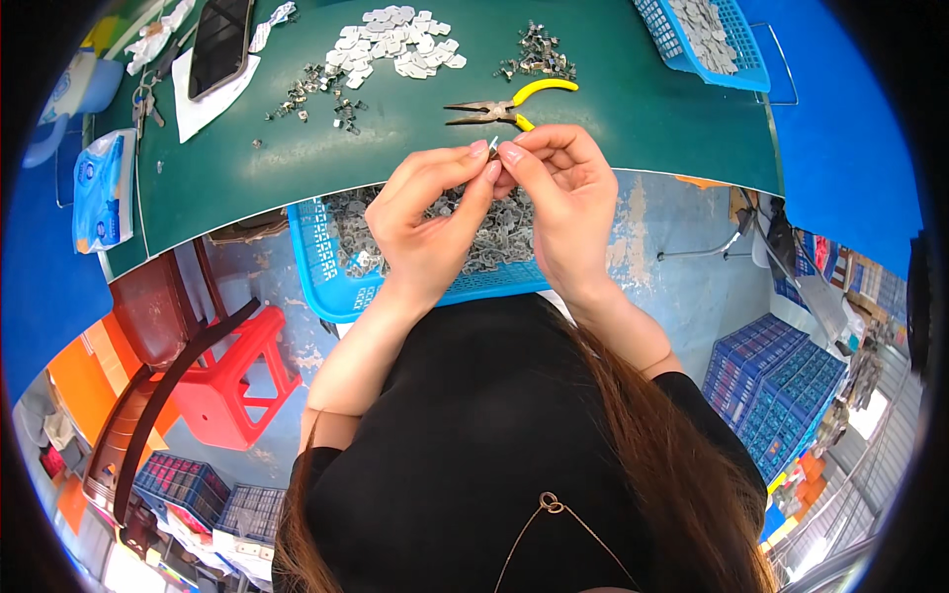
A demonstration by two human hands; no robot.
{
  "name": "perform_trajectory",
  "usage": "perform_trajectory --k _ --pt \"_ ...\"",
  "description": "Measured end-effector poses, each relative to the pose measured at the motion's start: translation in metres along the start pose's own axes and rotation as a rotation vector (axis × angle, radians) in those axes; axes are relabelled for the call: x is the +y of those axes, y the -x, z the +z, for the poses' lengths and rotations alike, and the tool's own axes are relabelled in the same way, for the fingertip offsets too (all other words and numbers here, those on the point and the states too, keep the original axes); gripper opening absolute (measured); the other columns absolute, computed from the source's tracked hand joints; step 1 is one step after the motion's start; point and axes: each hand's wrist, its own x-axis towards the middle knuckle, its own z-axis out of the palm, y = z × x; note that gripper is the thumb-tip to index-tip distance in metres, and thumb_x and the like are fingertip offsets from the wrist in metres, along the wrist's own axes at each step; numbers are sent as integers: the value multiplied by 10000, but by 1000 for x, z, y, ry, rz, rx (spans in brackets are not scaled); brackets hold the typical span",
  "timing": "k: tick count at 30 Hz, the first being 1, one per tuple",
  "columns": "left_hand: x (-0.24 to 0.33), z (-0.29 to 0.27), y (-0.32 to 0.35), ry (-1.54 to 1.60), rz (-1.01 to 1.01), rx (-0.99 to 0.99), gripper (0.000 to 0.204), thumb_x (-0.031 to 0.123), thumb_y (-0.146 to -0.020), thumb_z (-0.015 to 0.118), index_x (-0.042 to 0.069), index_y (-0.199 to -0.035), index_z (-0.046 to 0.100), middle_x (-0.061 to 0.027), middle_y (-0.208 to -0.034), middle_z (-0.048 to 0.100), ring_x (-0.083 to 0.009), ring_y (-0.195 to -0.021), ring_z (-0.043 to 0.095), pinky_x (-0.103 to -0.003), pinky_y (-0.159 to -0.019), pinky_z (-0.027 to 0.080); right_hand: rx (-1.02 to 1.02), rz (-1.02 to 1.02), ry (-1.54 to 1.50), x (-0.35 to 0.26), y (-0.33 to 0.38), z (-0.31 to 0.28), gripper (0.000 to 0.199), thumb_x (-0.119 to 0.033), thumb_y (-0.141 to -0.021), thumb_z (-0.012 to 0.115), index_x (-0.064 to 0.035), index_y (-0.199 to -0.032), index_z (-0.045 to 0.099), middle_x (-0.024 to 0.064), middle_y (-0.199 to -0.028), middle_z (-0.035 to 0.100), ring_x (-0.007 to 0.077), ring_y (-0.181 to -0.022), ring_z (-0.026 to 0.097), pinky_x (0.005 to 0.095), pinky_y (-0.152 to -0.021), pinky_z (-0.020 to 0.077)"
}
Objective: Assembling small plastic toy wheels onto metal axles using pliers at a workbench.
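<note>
Just over the near edge of the green table, my left hand [427, 212] and my right hand [565, 203] meet, fingertips pinched together. A small shiny metal piece [493, 145] shows between them; the fingers cover much of it, so its exact shape is hidden. Beyond my right fingertips lie needle-nose pliers [491, 112] with yellow handles, their jaws pointing left. Farther back are a heap of flat light-grey pieces [393, 42] and two clusters of small metal clips, one on the right [539, 54] and one on the left [314, 89]. Below my hands sits a blue basket [318, 259] full of metal parts.
At the table's left are a phone [219, 47] on white paper, keys [146, 104] and a blue tissue pack [103, 193]. Another blue basket [743, 61] holds grey pieces at the back right. A red stool [232, 385] and stacked blue crates [776, 381] stand on the floor.
</note>
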Motion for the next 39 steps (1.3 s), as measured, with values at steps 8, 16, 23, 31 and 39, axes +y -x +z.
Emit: perform_trajectory --k 8,16,23,31,39 --pt "1 -5 -2 -11 10 -2 182 -70 -720 729 4 -881 691 -132 -895 690 -203 -824 685 -272 -716 542 -92 138 -80 -5 -7 -6 89 6 -858 613 28 -933 572 106 -808 647 153 -694 628 274 -626 523" --pt "0 -6 -1 46 -61 17 149 -62 -743 719 -4 -877 688 -123 -875 684 -183 -799 674 -263 -713 535 -132 116 -48 -3 -9 -5 125 -17 -854 638 27 -952 575 105 -795 647 146 -702 631 268 -626 520" --pt "2 -17 0 256 -263 70 121 -70 -787 689 -26 -899 678 -109 -920 666 -132 -826 648 -232 -719 529 -136 -629 1106 -11 -46 -42 461 -179 -763 767 -61 -1175 596 49 -1049 625 183 -889 556 296 -770 460" --pt "-7 -33 -2 269 -278 79 112 -57 -808 683 -15 -912 678 -102 -947 657 -120 -849 638 -218 -745 520 -256 -892 1715 -1 -57 -66 543 -397 -728 747 -83 -1146 599 26 -1305 479 253 -1148 428 412 -925 314" --pt "-10 -42 -4 207 -261 98 95 -53 -807 685 -9 -891 676 -93 -932 662 -116 -833 638 -215 -724 517 -522 -920 1487 -26 -66 -51 427 -170 -732 744 -37 -1111 600 103 -1032 592 279 -926 563 361 -803 491"
